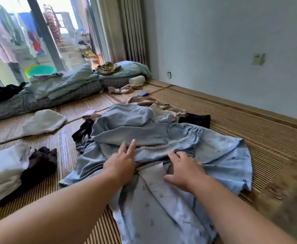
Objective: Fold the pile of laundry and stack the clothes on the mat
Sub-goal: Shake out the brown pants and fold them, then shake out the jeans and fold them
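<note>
Both hands are down on a pale blue garment (pixel 170 199) spread across the woven mat (pixel 223 110), near the person. The left hand (pixel 122 160) lies with fingers straight and slightly spread, pressing a bunched fold of the cloth; the right hand (pixel 182 170) rests just beside it, thumb out to the side, its fingertips curled down into the same fold so that it seems to pinch the fabric. Just beyond the hands sits the pile of laundry (pixel 144 118), a heap of light blue, beige and black pieces touching the far edge of the garment. To the left on the mat lie a folded white stack (pixel 1 171) with a dark brown piece (pixel 40 161) against it, and farther off a loose white cloth (pixel 44 121). Folded bedding (pixel 63 85) and a pillow (pixel 131 68) lie at the far side by the window (pixel 38 32).
</note>
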Tool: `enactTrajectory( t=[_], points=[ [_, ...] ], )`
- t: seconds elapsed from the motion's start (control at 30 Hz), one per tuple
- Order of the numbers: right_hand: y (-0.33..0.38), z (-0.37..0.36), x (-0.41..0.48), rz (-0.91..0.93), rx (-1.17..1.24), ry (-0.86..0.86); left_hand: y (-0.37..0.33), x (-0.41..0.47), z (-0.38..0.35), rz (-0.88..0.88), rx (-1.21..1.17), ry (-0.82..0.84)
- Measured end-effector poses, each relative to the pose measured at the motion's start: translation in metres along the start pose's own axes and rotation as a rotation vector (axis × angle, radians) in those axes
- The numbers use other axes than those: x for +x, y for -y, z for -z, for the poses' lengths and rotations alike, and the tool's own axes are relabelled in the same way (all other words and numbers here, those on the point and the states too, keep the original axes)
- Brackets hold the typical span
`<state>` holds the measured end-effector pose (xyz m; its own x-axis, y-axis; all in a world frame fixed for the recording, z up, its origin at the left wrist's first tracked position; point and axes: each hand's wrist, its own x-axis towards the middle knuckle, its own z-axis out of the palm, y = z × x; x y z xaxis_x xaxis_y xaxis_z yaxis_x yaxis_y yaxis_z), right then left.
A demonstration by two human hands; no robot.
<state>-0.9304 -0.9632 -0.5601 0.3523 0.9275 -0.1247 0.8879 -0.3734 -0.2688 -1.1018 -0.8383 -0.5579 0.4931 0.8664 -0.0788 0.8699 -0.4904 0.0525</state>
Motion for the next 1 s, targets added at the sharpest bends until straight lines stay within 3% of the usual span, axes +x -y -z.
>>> enactTrajectory(
  t=[0.07,0.23,0.43,0.53,0.67,0.83,0.9,1.0],
  points=[
    [-0.002,0.000,0.002,0.012,0.026,-0.005,0.005,0.011,0.008,0.060,0.061,0.038],
    [0.000,0.004,0.008,-0.011,0.007,-0.035,0.003,0.014,0.026,-0.054,0.108,0.050],
    [0.027,0.013,0.007,-0.090,-0.082,-0.244,0.027,-0.038,0.057,-0.183,0.061,-0.082],
    [0.043,0.024,-0.007,-0.148,0.081,-0.263,0.068,-0.074,0.087,-0.126,0.035,-0.142],
    [0.083,0.052,-0.036,0.044,0.065,-0.235,0.133,-0.133,0.115,-0.008,0.007,-0.176],
    [0.167,0.108,-0.081,0.199,0.325,-0.263,0.178,-0.201,0.129,0.112,-0.030,-0.197],
    [0.210,0.132,-0.106,0.280,0.377,-0.223,0.185,-0.230,0.142,0.128,-0.163,-0.211],
    [0.265,0.163,-0.143,0.370,0.521,-0.166,0.173,-0.267,0.173,0.002,-0.498,-0.303]
  ],
)
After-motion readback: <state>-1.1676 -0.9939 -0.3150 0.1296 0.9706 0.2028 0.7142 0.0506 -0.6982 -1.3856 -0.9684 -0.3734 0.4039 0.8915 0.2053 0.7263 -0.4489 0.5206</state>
